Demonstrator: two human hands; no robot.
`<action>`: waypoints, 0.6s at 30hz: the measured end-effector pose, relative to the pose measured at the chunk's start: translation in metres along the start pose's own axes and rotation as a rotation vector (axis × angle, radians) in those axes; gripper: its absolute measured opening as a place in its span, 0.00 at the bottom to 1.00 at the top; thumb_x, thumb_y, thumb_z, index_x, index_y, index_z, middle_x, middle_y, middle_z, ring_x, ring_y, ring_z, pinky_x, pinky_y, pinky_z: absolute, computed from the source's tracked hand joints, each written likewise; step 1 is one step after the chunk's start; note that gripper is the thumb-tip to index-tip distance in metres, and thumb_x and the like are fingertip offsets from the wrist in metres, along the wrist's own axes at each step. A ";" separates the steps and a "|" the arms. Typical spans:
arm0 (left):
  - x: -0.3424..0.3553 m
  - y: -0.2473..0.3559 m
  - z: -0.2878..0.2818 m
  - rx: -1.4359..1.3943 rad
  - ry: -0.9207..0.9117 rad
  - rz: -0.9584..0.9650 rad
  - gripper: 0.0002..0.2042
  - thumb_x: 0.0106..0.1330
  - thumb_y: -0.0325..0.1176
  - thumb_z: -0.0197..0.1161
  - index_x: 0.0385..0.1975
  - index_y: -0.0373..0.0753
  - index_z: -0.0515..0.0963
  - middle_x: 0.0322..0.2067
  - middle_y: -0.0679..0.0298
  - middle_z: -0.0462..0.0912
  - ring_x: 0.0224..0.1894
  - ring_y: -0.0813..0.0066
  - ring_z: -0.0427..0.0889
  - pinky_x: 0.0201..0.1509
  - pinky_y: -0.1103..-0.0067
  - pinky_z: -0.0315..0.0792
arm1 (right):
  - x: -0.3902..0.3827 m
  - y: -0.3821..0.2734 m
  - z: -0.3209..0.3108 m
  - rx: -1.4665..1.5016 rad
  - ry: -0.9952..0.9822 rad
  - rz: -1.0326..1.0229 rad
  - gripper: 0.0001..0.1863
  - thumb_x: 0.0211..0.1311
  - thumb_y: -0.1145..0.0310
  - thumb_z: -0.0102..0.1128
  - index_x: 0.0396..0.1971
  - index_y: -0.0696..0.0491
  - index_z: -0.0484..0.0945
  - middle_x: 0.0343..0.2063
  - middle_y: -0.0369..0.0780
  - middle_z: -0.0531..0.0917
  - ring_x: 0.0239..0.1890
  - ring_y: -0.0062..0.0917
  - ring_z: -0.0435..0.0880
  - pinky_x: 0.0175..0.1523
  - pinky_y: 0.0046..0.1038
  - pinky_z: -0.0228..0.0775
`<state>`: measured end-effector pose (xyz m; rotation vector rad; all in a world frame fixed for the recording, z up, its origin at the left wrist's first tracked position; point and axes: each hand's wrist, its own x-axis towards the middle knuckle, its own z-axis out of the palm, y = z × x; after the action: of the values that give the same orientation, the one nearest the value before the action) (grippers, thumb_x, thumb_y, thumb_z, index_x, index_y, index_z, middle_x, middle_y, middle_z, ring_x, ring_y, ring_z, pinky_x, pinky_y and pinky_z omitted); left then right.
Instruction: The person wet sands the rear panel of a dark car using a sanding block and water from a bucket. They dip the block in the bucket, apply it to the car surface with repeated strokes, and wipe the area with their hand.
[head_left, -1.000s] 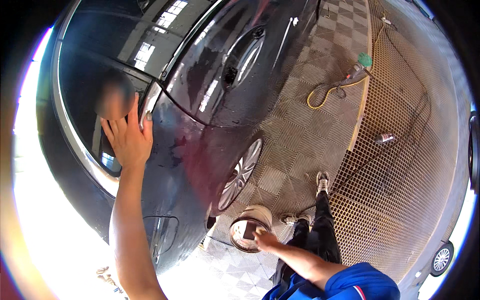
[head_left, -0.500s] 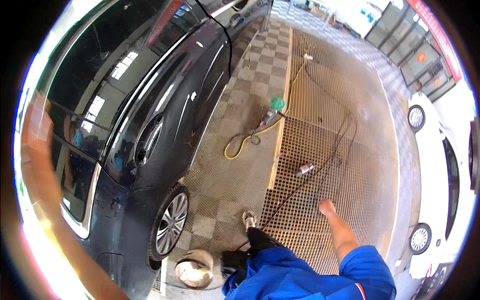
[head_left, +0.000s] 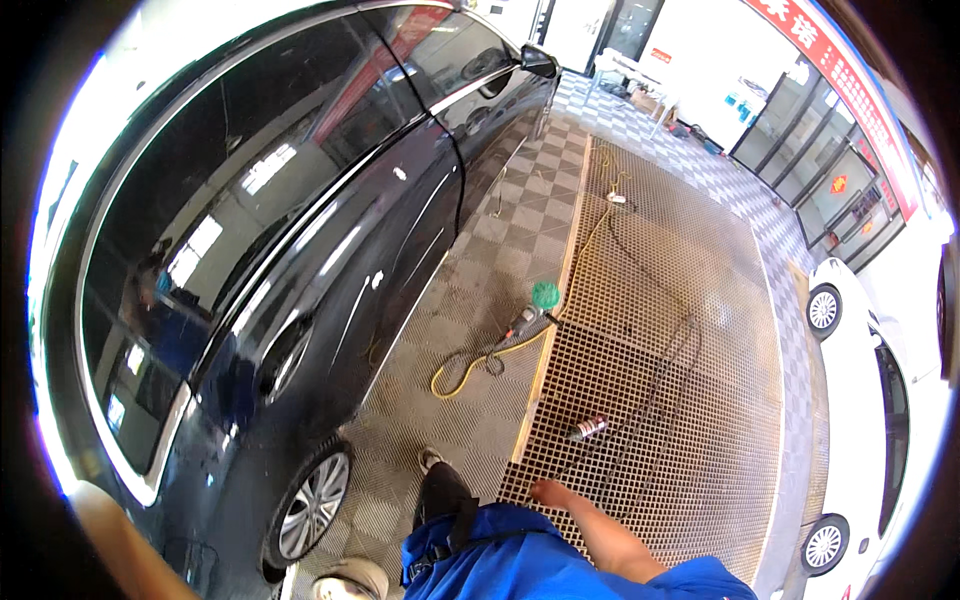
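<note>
My left forearm [head_left: 125,545] comes in at the lower left beside the rear of a black car [head_left: 400,215]. Its far end fades into the bright rim, and the hand cannot be made out. My right hand [head_left: 546,493] hangs low over a brown floor grating [head_left: 680,400], foreshortened, with its fingers hidden; nothing is seen to stick out of it. Nearest to it on the grating lies a small bottle [head_left: 587,428]. Farther off, a power tool [head_left: 522,322] with a green round pad [head_left: 545,295] rests on the floor tiles, its yellow cord looped beside it.
The car's rear wheel [head_left: 315,500] is close on my left. A pale rounded object [head_left: 350,580] stands low by my feet. Along the grating's left side runs a yellowish edge strip [head_left: 545,390]. A white car [head_left: 865,430] is parked at the right.
My left arm has dropped down and back from the car's window. The right hand has shifted left and lower in the picture. The view has turned, showing more of the far room.
</note>
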<state>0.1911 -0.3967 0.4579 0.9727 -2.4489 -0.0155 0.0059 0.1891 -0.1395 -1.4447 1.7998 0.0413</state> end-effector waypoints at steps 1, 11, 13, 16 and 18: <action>0.006 -0.002 0.008 0.035 -0.021 -0.011 0.19 0.80 0.37 0.54 0.67 0.39 0.71 0.66 0.54 0.71 0.69 0.57 0.70 0.74 0.65 0.63 | 0.014 -0.013 0.011 0.198 -0.071 0.147 0.17 0.76 0.62 0.49 0.54 0.51 0.83 0.54 0.48 0.83 0.54 0.47 0.84 0.61 0.43 0.79; 0.072 -0.030 0.065 0.147 -0.060 -0.144 0.16 0.80 0.36 0.53 0.62 0.38 0.74 0.61 0.55 0.76 0.65 0.59 0.74 0.70 0.65 0.67 | 0.035 0.016 -0.133 0.893 0.193 0.821 0.18 0.73 0.60 0.51 0.50 0.51 0.85 0.51 0.48 0.86 0.55 0.45 0.85 0.58 0.44 0.80; 0.086 -0.023 0.104 0.023 -0.030 -0.178 0.16 0.80 0.35 0.53 0.61 0.38 0.75 0.60 0.55 0.77 0.64 0.59 0.75 0.70 0.65 0.68 | 0.027 0.119 -0.111 0.567 0.488 0.668 0.27 0.74 0.51 0.47 0.56 0.57 0.82 0.60 0.55 0.81 0.61 0.49 0.81 0.64 0.44 0.74; 0.101 -0.017 0.105 0.116 -0.026 -0.244 0.15 0.80 0.35 0.53 0.60 0.38 0.76 0.58 0.55 0.79 0.62 0.59 0.77 0.69 0.65 0.70 | 0.091 0.067 -0.192 0.795 0.369 0.728 0.31 0.74 0.45 0.49 0.59 0.57 0.80 0.58 0.56 0.82 0.63 0.51 0.79 0.68 0.45 0.70; 0.112 -0.007 0.113 0.131 0.032 -0.285 0.15 0.80 0.35 0.53 0.59 0.38 0.77 0.57 0.55 0.80 0.61 0.60 0.77 0.68 0.65 0.71 | 0.112 0.104 -0.189 0.668 0.295 0.585 0.30 0.73 0.45 0.51 0.59 0.56 0.80 0.58 0.56 0.82 0.62 0.52 0.80 0.68 0.46 0.71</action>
<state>0.0751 -0.4933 0.4079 1.3623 -2.2852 0.0636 -0.1876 0.0433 -0.1253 -0.4512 2.1383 -0.4531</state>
